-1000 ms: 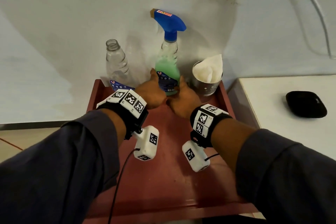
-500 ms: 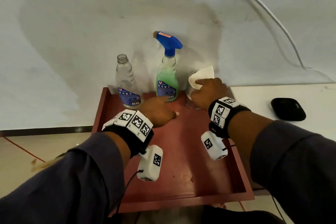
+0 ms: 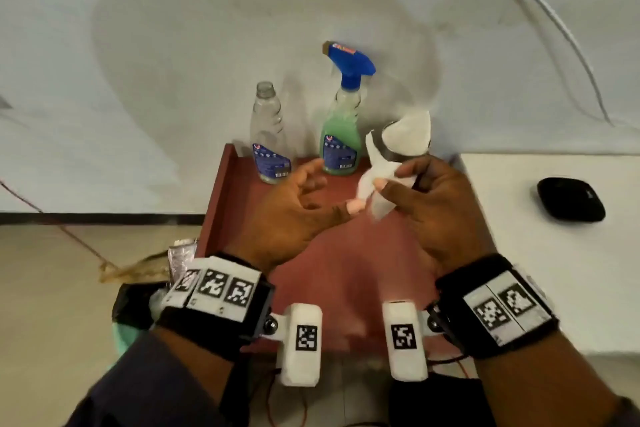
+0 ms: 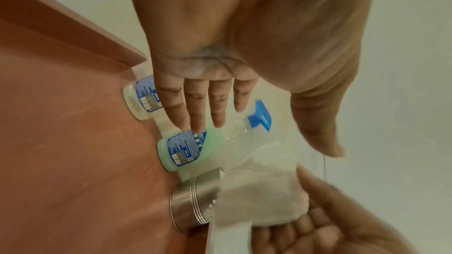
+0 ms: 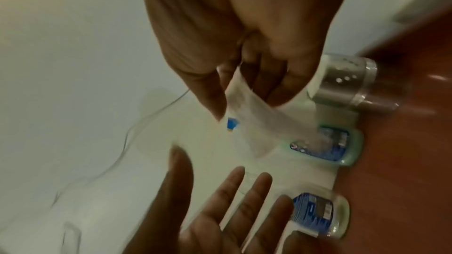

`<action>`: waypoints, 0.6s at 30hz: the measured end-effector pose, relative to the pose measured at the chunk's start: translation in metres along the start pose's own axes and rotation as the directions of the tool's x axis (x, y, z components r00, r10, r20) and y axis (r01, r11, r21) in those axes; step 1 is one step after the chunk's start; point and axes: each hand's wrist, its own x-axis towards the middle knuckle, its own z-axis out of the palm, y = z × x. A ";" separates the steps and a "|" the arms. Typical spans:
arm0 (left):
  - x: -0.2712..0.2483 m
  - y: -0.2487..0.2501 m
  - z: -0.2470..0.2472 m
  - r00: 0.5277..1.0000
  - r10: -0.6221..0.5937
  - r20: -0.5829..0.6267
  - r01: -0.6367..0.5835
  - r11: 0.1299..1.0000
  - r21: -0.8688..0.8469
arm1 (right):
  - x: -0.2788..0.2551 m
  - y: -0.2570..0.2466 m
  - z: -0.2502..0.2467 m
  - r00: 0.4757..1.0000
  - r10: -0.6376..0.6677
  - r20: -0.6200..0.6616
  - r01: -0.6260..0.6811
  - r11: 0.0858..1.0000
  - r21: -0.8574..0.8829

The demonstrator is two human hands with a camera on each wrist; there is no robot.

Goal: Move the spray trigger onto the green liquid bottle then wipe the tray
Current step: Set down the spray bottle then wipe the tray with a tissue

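Note:
The green liquid bottle stands upright at the back of the red tray, with the blue spray trigger on its neck. My right hand pinches a white tissue above the tray, just in front of the steel cup. My left hand is beside it, fingers straight and spread, holding nothing. In the right wrist view the tissue hangs from my thumb and fingers, apart from the left hand. The left wrist view shows the trigger and green bottle beyond my fingers.
An empty clear bottle stands left of the green one. More tissue sticks out of the steel cup. A black object lies on the white counter to the right. The wall is close behind the tray. Litter lies on the floor at left.
Both hands left the green bottle. My right hand went to the cup and drew a tissue back toward me. My left hand lifted off the tray and opened beside the tissue.

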 end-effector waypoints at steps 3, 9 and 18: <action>-0.023 -0.028 -0.006 0.996 -0.062 -0.059 0.055 0.992 -0.110 | -0.013 0.038 0.003 0.940 0.251 0.230 -0.271 0.961 0.062; -0.027 -0.077 -0.007 0.979 -0.197 -0.058 0.202 0.975 0.091 | 0.008 0.118 0.003 0.890 0.401 0.218 -0.158 0.718 -0.678; -0.002 -0.101 -0.007 0.982 -0.170 -0.077 0.186 0.928 0.322 | 0.006 0.103 0.005 0.942 0.291 0.166 0.027 0.429 -0.903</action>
